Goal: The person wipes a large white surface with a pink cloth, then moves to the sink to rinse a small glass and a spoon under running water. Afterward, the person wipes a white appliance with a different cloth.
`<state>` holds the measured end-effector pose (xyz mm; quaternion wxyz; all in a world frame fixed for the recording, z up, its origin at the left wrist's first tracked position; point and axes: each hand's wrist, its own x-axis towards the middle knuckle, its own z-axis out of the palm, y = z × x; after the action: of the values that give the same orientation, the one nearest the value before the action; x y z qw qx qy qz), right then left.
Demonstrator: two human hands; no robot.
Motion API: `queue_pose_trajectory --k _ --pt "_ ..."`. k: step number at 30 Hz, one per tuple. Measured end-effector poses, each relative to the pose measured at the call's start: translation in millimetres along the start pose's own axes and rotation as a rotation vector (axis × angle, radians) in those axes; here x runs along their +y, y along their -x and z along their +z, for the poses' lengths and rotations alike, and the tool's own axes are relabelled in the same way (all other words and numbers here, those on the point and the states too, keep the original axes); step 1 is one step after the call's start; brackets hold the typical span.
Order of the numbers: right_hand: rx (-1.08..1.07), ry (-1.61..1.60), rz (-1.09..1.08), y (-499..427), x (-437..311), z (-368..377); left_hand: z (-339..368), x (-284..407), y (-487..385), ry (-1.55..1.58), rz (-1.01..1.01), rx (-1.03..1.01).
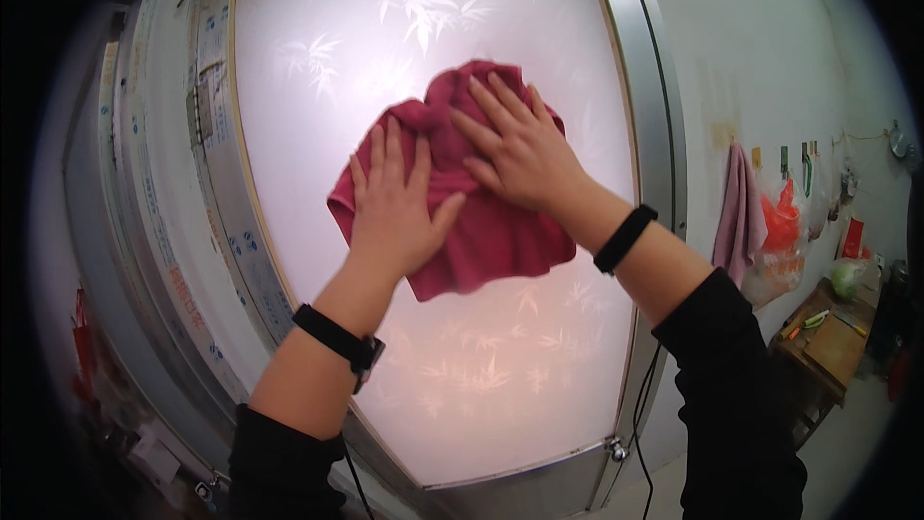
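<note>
A dark red cloth (498,231) lies bunched and creased against the frosted glass pane (462,433) of a metal-framed door, which bears a bamboo-leaf pattern. My left hand (397,209) presses on the cloth's left part, palm down, its thumb pointing right. Higher up and to the right, my right hand (520,144) holds the cloth to the glass with spread fingers. Both palms are hidden from view. Black bands circle both wrists.
The metal door frame (642,87) runs along the right, with a round door knob (616,450) low down. On the right wall hang a mauve towel (740,217) and plastic bags (779,231). Beyond stands a small wooden table (830,354) with pens. A black cable (642,419) dangles nearby.
</note>
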<state>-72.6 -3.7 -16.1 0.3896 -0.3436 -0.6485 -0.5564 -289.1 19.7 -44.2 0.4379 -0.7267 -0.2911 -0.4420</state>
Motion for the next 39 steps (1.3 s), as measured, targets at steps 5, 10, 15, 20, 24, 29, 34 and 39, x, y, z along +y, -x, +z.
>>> queue_pose_trajectory --k 5,10,15,20,24,29,34,39 --pt "0.114 0.059 0.010 -69.6 52.8 9.0 -7.6 -19.5 -81.8 -0.141 -0.144 -0.037" --pt "0.117 0.073 0.047 -121.0 93.7 10.4 -11.1 -37.6 -141.8 -0.184 -0.211 0.005" --pt "0.091 0.144 0.131 -152.5 135.4 2.1 -15.8 -54.7 -187.9 -0.220 -0.193 0.012" --pt "0.163 0.210 0.229 -132.0 145.8 12.3 3.3 -43.7 -197.3 -0.297 -0.079 0.109" --pt "0.191 0.267 0.187 -79.5 140.2 16.8 18.3 -23.7 -168.9 -0.290 0.063 0.142" --pt "0.143 0.326 0.189 -57.3 126.8 13.5 13.4 -21.7 -142.8 -0.245 0.150 0.130" --pt "0.175 0.372 0.191 -95.2 75.1 32.8 3.6 -73.1 -131.4 -0.299 -0.017 0.193" --pt "0.192 0.268 0.121 -137.0 -8.6 45.1 -12.5 -148.4 -80.9 -0.343 -0.102 0.257"
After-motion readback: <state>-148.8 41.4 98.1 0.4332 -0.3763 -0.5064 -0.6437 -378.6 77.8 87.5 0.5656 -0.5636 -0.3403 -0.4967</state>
